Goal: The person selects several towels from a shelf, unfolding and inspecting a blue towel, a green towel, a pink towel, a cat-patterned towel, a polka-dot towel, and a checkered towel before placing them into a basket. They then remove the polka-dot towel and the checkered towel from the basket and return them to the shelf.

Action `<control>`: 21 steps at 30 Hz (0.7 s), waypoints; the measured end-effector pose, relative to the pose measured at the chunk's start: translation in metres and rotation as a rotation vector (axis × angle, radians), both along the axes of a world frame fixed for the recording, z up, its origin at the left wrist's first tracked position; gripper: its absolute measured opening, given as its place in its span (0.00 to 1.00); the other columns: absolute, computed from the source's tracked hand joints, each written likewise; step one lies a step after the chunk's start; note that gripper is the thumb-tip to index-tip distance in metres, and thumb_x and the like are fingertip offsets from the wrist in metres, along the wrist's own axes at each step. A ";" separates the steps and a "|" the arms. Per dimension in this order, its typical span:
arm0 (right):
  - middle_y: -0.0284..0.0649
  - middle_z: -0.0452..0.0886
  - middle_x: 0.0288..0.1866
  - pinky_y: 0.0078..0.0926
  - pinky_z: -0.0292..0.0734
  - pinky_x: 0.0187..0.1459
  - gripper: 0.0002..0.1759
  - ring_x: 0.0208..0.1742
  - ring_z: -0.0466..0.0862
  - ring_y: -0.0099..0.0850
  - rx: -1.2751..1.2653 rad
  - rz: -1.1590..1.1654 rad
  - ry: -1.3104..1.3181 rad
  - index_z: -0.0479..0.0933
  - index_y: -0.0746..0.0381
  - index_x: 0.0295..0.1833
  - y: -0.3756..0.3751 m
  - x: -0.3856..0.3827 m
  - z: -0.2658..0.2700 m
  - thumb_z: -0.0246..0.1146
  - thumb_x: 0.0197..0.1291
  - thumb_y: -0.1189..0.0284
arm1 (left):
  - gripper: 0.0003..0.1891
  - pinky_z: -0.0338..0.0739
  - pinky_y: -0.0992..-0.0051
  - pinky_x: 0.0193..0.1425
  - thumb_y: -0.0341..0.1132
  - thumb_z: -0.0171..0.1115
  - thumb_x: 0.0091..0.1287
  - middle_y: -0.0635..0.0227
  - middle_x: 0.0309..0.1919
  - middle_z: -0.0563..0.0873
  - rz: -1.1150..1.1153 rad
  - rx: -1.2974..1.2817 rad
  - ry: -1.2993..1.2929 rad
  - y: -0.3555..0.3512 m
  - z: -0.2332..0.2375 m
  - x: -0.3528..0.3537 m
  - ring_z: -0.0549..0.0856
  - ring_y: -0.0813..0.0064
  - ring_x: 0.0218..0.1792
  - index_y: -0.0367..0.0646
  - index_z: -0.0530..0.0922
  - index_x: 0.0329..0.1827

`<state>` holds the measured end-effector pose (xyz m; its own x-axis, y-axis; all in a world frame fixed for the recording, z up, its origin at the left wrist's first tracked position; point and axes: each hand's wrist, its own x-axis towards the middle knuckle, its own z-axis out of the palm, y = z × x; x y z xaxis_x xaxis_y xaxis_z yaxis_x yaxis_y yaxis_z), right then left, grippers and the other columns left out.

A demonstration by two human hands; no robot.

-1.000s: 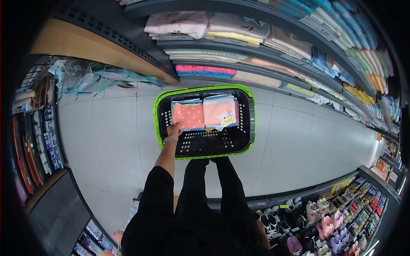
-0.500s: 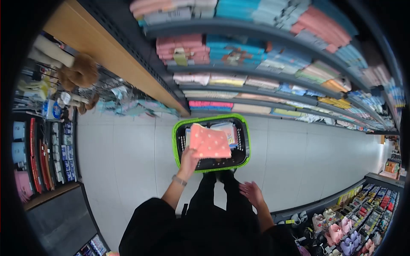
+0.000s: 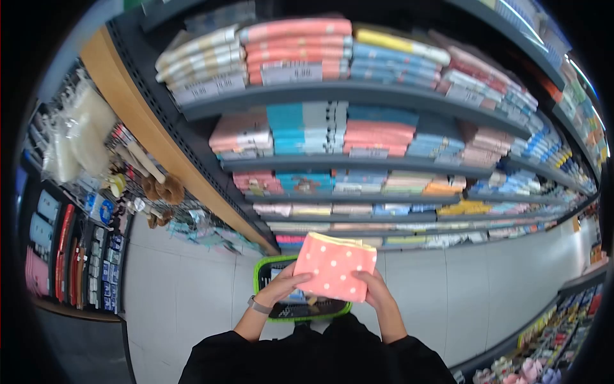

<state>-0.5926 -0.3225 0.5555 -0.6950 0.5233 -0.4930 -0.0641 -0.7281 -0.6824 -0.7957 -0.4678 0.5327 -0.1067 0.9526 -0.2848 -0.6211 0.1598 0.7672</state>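
A folded pink towel (image 3: 336, 267) with white dots and a pale yellow edge is held up in front of me. My left hand (image 3: 279, 286), with a band on the wrist, grips its left side, thumb on the front. On the right side, my right hand (image 3: 376, 289) pinches it the same way. Below and behind the towel, a black shopping basket with a bright green rim (image 3: 258, 285) sits on the floor. Part of its contents shows, but the towel and my hands hide much of it.
Shelves (image 3: 358, 165) of folded towels in several colours rise ahead, with price labels along them. At the left hang brushes and packaged goods beside a wooden post (image 3: 185, 153). A rack of small shoes (image 3: 531, 370) stands at the lower right. Pale floor tiles (image 3: 435, 301) run between.
The towel has come up from over the basket, closer to me. My right hand has risen from beside my leg and taken its right side. The view has tilted up toward the shelves.
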 end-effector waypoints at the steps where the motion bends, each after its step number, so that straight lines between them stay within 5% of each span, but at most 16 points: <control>1: 0.43 0.76 0.52 0.31 0.77 0.50 0.23 0.53 0.78 0.32 0.024 0.014 0.026 0.66 0.67 0.59 0.011 0.001 0.013 0.59 0.57 0.76 | 0.25 0.68 0.75 0.60 0.30 0.59 0.64 0.68 0.56 0.74 0.018 0.005 0.065 0.017 0.013 0.003 0.73 0.79 0.57 0.39 0.64 0.65; 12: 0.39 0.76 0.52 0.23 0.71 0.53 0.25 0.53 0.75 0.23 0.555 0.242 0.254 0.61 0.68 0.63 0.091 -0.022 0.153 0.57 0.62 0.75 | 0.18 0.74 0.80 0.50 0.30 0.60 0.63 0.67 0.48 0.79 0.611 0.337 0.564 0.090 0.196 -0.002 0.78 0.82 0.46 0.34 0.71 0.55; 14: 0.39 0.75 0.52 0.20 0.72 0.51 0.25 0.52 0.76 0.22 0.750 0.126 0.477 0.60 0.68 0.64 0.096 -0.042 0.182 0.56 0.62 0.76 | 0.17 0.75 0.80 0.48 0.33 0.58 0.65 0.67 0.46 0.80 0.653 0.378 0.617 0.099 0.242 -0.017 0.79 0.83 0.44 0.34 0.72 0.54; 17: 0.44 0.75 0.49 0.25 0.82 0.30 0.22 0.37 0.82 0.28 0.775 0.118 0.591 0.59 0.68 0.62 0.117 -0.073 0.247 0.52 0.64 0.75 | 0.18 0.76 0.81 0.44 0.40 0.55 0.67 0.67 0.42 0.82 0.591 0.379 0.701 0.119 0.317 -0.048 0.80 0.82 0.41 0.34 0.73 0.52; 21: 0.45 0.76 0.46 0.25 0.83 0.30 0.21 0.36 0.82 0.29 0.859 0.105 0.578 0.61 0.70 0.59 0.151 -0.118 0.328 0.52 0.63 0.72 | 0.18 0.76 0.80 0.39 0.41 0.55 0.66 0.66 0.38 0.82 0.585 0.382 0.804 0.154 0.387 -0.101 0.81 0.80 0.35 0.33 0.75 0.49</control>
